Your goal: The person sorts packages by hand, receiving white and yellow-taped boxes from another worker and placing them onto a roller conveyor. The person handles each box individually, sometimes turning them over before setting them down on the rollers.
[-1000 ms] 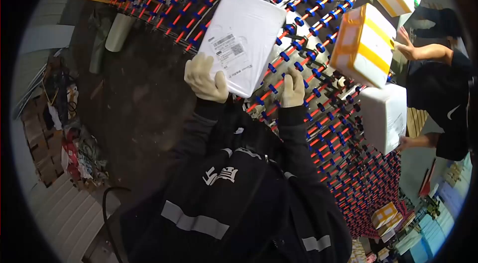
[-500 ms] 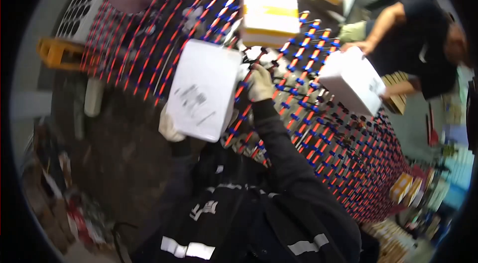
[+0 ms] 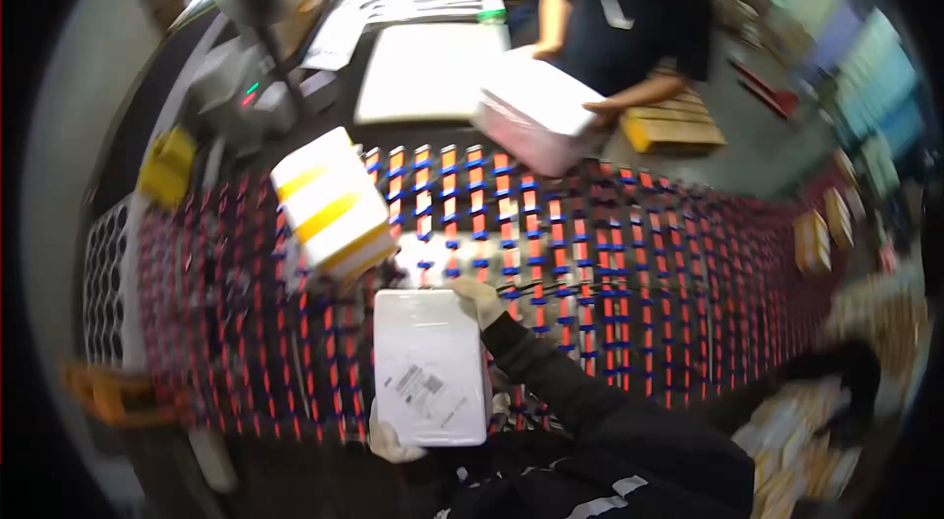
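Note:
A white box [image 3: 430,391] with a printed shipping label on its top is in front of me, at the near edge of the roller conveyor. My left hand [image 3: 395,437], in a pale glove, grips its near left corner. At the far right corner, the gloved fingers of my right hand [image 3: 479,301] are closed against the box. Both hands' fingertips are partly hidden by it. Beyond, to the left, a white box with yellow tape [image 3: 332,204] sits tilted on the conveyor.
The conveyor [image 3: 629,273] with orange and blue rollers curves away right. Across it, a person [image 3: 629,18] in dark clothes holds another white box [image 3: 541,111]. Behind are a white-topped table [image 3: 423,77] and a yellow-sided carton [image 3: 674,126]. More boxes [image 3: 801,440] are stacked lower right.
My view has turned, so the scene has swung round. My right hand, earlier beside the box over the rollers, is now on its far right corner. My left hand keeps its hold.

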Motion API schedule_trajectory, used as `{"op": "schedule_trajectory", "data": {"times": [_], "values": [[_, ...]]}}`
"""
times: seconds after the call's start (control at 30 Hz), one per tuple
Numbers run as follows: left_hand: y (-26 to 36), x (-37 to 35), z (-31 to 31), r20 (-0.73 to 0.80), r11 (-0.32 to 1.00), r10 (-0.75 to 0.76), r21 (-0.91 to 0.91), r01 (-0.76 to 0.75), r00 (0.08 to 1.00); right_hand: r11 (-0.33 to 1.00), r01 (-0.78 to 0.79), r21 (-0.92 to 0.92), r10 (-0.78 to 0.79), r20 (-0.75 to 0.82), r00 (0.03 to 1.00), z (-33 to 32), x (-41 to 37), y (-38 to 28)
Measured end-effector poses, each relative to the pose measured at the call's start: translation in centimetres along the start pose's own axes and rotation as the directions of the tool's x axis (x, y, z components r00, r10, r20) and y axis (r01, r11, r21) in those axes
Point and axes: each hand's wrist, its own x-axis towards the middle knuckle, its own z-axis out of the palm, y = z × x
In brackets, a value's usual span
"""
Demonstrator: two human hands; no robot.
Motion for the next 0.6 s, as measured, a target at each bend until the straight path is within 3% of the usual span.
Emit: {"op": "schedule_trajectory", "data": {"times": [0.03,0.07,0.1,0.17,0.2,0.23,0.27,0.3,0.33,0.37,0.4,0.43,0.47,0.5,0.57,0.6], "values": [[-0.2,3.6,2.1,-0.127,0.967,0.254,0.067,-0.248,0.959,0.913,-0.255,0.318,0.256,0.041,0.966,-2.9,0.6,-1.2],[1.9,7.2,4.7,-0.238,0.900,0.435,0.111,-0.421,0.868,0.980,0.196,-0.047,-0.197,-0.028,0.980,-5.0,1.8,-2.7],[4.7,10.0,7.0,-0.299,0.846,0.532,0.145,-0.513,0.792,0.716,0.548,-0.431,-0.574,0.083,0.815,-6.7,3.0,-4.3],[9.0,14.8,10.1,-0.363,0.777,0.620,0.161,-0.608,0.696,0.902,0.412,-0.130,-0.428,-0.135,0.894,-9.0,3.6,-11.5],[10.4,17.3,11.2,-0.368,0.751,0.651,0.184,-0.635,0.664,0.644,0.462,-0.610,-0.585,-0.004,0.811,-12.7,6.2,-11.4],[11.3,19.9,11.9,-0.355,0.731,0.678,0.233,-0.641,0.644,0.201,0.396,-0.896,-0.620,0.196,0.760,-15.1,8.3,-10.6],[9.6,22.2,12.1,-0.249,0.715,0.694,0.350,-0.606,0.675,0.504,0.117,-0.856,-0.613,-0.259,0.746,-13.9,9.4,-10.4],[6.3,26.1,12.4,-0.143,0.673,0.698,0.467,-0.574,0.702,0.765,-0.106,-0.636,-0.465,-0.658,0.592,-12.7,9.8,-11.1],[2.7,29.1,13.6,-0.208,0.940,0.340,0.044,-0.338,0.917,0.711,-0.263,-0.652,-0.326,-0.637,0.699,-12.0,8.4,-12.5],[-1.0,31.9,15.3,-0.081,0.931,-0.059,-0.365,0.026,0.995,0.457,-0.423,-0.782,-0.265,-0.574,0.775,-11.6,7.9,-9.9],[-4.2,33.8,16.8,-0.151,0.944,-0.092,-0.328,0.038,0.984,0.235,-0.422,-0.876,-0.286,-0.477,0.831,-10.0,5.6,-9.8],[-3.2,33.6,16.9,-0.033,0.929,-0.103,-0.360,0.085,0.994,0.137,-0.433,-0.891,-0.248,-0.454,0.856,-8.0,2.7,-11.9],[-1.7,32.8,17.3,-0.061,0.953,0.021,-0.301,-0.039,0.998,0.096,-0.423,-0.901,-0.207,-0.434,0.877,-7.9,0.9,-14.0],[-0.5,31.5,17.3,-0.083,0.958,0.141,-0.238,-0.157,0.987,0.206,-0.438,-0.875,-0.210,-0.477,0.854,-8.1,0.4,-13.1],[1.1,28.4,15.6,0.109,0.967,-0.080,-0.232,0.104,0.991,0.263,-0.486,-0.834,-0.164,-0.535,0.829,-8.8,0.1,-13.4],[-0.7,27.1,15.7,0.117,0.950,-0.030,-0.305,0.065,0.993,0.267,-0.501,-0.823,-0.163,-0.551,0.818,-9.3,0.0,-13.0]]}}
